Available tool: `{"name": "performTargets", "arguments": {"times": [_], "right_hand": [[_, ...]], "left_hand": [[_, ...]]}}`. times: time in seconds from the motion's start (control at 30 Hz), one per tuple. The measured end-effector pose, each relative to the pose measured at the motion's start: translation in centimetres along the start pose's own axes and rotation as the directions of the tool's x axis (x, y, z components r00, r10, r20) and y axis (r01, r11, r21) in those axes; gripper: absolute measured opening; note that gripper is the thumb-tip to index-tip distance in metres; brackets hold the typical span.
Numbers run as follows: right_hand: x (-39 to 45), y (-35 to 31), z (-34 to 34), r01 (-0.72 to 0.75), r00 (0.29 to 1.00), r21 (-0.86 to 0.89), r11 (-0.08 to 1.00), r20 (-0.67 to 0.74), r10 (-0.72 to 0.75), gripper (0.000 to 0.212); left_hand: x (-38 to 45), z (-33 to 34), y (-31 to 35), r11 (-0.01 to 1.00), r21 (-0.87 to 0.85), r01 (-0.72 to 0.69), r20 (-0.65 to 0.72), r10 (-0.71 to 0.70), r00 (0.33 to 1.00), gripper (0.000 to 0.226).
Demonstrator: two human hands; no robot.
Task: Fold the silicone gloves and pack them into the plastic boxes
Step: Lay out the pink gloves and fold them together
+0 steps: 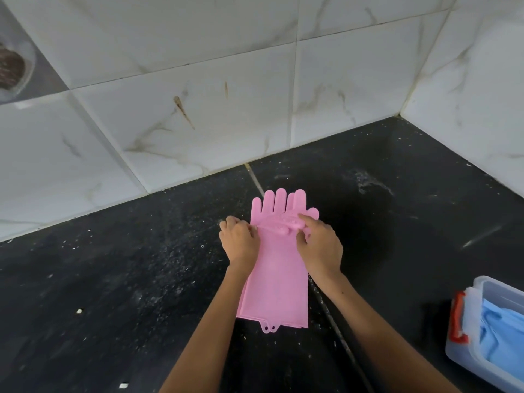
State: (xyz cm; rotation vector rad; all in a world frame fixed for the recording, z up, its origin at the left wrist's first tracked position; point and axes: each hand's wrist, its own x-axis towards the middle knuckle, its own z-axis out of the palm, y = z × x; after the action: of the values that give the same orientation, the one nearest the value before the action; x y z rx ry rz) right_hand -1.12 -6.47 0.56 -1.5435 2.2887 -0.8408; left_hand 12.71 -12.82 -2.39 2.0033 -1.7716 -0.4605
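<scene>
White marble-look tiles (181, 114) line the two walls that meet in the far right corner, a few of them streaked with brown stains. Below them runs a black counter (113, 279), dusted with pale specks and crumbs, with a grout seam crossing it from the back wall towards the near edge.

Lying flat on the counter, fingers pointing at the back wall and cuffs towards the person, are pink silicone gloves (276, 279), stacked one on the other so their outlines nearly match. A small tab with two holes sticks out at the cuff end. Some glove fingers on top are turned back across the palm area, showing a bristled side.

Both arms reach in from the near edge. The left hand (239, 242) sits at the left edge of the gloves, its fingers curled and pinching the pink edge. The right hand (320, 245) is at the right edge, with thumb and fingers closed on the folded-over glove fingers.

Well off to the right, at the picture's edge, stands a clear plastic box (465, 353) with a red latch (459, 319) on its near side. Blue gloves (502, 333) are tucked inside it. At the far left, up on the wall side, a round brownish thing is partly in view; I cannot tell what it is.
</scene>
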Motion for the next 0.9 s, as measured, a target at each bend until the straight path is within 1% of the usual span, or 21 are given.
{"name": "performTargets", "arguments": {"times": [0.03,0.07,0.13,0.17,0.2,0.27,0.33,0.4,0.47,0.53,0.63,0.77,0.9], "right_hand": [[0.6,-0.5,0.0,-0.002,1.000,0.067,0.998,0.008,0.001,0.042],[1.3,-0.9,0.0,-0.011,0.999,0.181,0.983,0.045,0.003,0.046],[2.4,-1.7,-0.1,-0.032,0.988,0.439,0.898,0.151,-0.039,0.055],[2.8,-2.0,-0.1,-0.029,0.979,0.504,0.863,0.191,-0.078,0.058],[3.0,-2.0,0.0,-0.022,0.969,0.511,0.859,0.221,-0.107,0.057],[3.0,-1.4,0.4,0.002,0.967,0.407,0.914,0.231,-0.105,0.045],[2.2,0.0,0.7,0.000,0.986,0.228,0.974,0.165,-0.038,0.030],[0.9,1.9,0.7,-0.045,0.995,0.068,0.997,0.088,0.039,0.017],[-0.3,3.4,0.5,-0.113,0.991,-0.011,0.994,0.065,0.114,0.015],[-1.0,3.9,0.7,-0.163,0.980,-0.021,0.986,0.109,0.165,0.021],[-1.3,3.5,0.9,-0.194,0.970,0.028,0.981,0.156,0.187,0.026],[-1.3,2.8,0.8,-0.190,0.976,0.130,0.973,0.136,0.172,0.024],[-1.8,2.1,1.0,-0.187,0.976,0.149,0.971,0.141,0.167,0.025]], "left_hand": [[0.1,0.0,0.0,1.000,0.012,-0.003,0.003,0.003,1.000,0.018],[0.1,0.0,0.1,1.000,0.021,-0.005,0.006,0.005,1.000,0.018],[0.1,0.1,0.1,1.000,0.027,-0.009,0.005,0.009,1.000,0.019],[0.1,0.1,0.0,1.000,0.026,-0.011,-0.001,0.011,1.000,0.019],[0.1,0.1,-0.1,1.000,0.025,-0.010,-0.008,0.010,1.000,0.019],[-0.1,0.1,-0.1,1.000,0.019,-0.004,-0.022,0.004,1.000,0.020],[-0.4,0.1,-0.3,1.000,0.006,-0.005,-0.034,0.005,0.999,0.021],[-0.8,0.0,-0.5,1.000,0.004,-0.012,-0.036,0.012,0.999,0.024],[-1.2,0.0,-0.9,1.000,0.007,-0.007,-0.034,0.007,0.999,0.026],[-1.5,0.0,-1.1,1.000,-0.007,0.003,-0.030,-0.003,1.000,0.023],[-1.4,-0.2,-1.0,1.000,-0.027,0.009,-0.017,-0.009,1.000,0.019],[-1.1,-1.0,-1.3,0.998,-0.055,0.016,-0.014,-0.017,1.000,0.019],[-0.9,-1.5,-1.8,0.996,-0.079,0.042,-0.027,-0.045,0.999,0.016]]}}
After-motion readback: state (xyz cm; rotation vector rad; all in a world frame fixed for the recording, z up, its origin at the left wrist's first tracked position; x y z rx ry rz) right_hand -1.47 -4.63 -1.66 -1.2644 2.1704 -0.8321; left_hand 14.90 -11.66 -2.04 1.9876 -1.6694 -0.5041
